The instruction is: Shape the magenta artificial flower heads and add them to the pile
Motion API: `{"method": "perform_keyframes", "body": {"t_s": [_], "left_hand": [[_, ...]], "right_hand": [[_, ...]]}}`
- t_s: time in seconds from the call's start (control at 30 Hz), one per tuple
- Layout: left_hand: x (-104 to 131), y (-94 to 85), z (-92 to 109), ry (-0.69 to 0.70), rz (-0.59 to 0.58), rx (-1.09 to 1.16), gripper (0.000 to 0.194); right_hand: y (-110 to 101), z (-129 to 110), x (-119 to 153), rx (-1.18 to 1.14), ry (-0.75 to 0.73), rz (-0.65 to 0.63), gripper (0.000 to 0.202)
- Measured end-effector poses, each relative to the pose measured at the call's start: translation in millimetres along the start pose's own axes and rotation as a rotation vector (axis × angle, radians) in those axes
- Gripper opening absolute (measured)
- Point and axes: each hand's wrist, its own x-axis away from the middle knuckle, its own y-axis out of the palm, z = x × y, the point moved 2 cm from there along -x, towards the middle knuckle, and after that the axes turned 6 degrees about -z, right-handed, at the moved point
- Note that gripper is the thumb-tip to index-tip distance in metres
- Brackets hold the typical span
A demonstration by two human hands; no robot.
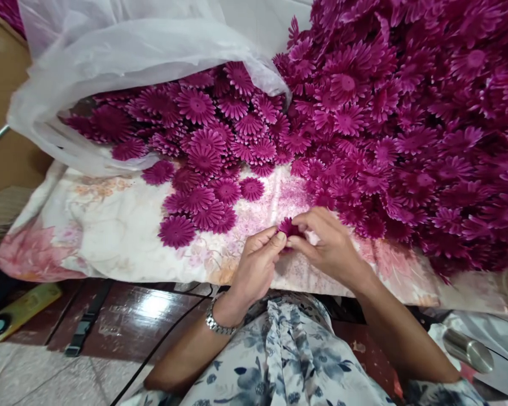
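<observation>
Over the near edge of a cloth-covered table, a person's two bare hands are meeting around one small magenta flower head. The left hand is pinching its left edge, the thumb pressing against the fingers. The right hand is reaching in from the right, its thumb and forefinger touching the flower's other side; the petals are partly hidden there, so I cannot tell whether that grip is closing on them or merely resting against them.

Farther left, loose flower heads are lying overlapped on the floral cloth, some of them sitting inside the mouth of a translucent white plastic bag. A much larger heap of magenta flowers is filling the far right and is coming down near the right hand. A metal watch band is circling the left wrist. Below the table, a black strap and a yellow object are showing at the near left, while a metal cylinder is lying at the near right.
</observation>
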Motion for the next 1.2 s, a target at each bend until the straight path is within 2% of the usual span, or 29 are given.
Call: {"method": "perform_keyframes", "body": {"t_s": [0.03,0.1,0.23,0.33,0.43,0.5,0.57,0.67,0.73,0.83,0.93,1.07,1.2], "left_hand": [[0,-0.3,-2,-0.002,-0.013,-0.017,0.021],[1,-2.2,-4,0.009,-0.039,-0.076,0.021],[3,-8.3,-6,0.068,-0.049,-0.169,0.022],[4,-10.1,-4,0.095,0.003,-0.156,0.023],[4,-6.4,1,0.06,0.038,-0.052,0.023],[3,-2.9,4,0.017,0.049,0.029,0.024],[2,-0.9,6,-0.003,0.067,0.077,0.024],[2,-0.9,4,-0.021,0.067,0.072,0.022],[2,-2.1,1,-0.028,0.037,0.039,0.022],[3,-5.1,-3,0.02,0.015,-0.029,0.025],[3,-8.0,-5,0.049,0.019,-0.099,0.027],[3,-8.4,-4,0.058,0.01,-0.086,0.022],[1,-7.1,1,0.108,0.078,-0.056,0.021]], "right_hand": [[8,-5,1,-0.072,0.005,-0.041,0.005],[18,-12,2,-0.131,0.022,-0.043,0.009],[19,-9,3,-0.116,-0.017,0.01,0.013],[2,9,-4,0.006,0.036,0.126,0.011],[-23,32,-16,0.302,0.152,0.302,0.008],[-33,38,-21,0.411,0.196,0.337,0.015],[-30,32,-21,0.325,0.147,0.247,0.02],[-5,9,-14,0.012,0.006,-0.007,0.01],[11,-3,-8,-0.121,-0.035,-0.093,0.004],[21,-9,-4,-0.125,-0.073,-0.054,0.011],[21,-8,-4,-0.115,-0.087,-0.024,0.015],[21,-9,-4,-0.103,-0.05,0.003,0.016],[22,-12,-3,-0.074,-0.033,-0.031,0.013]]}}
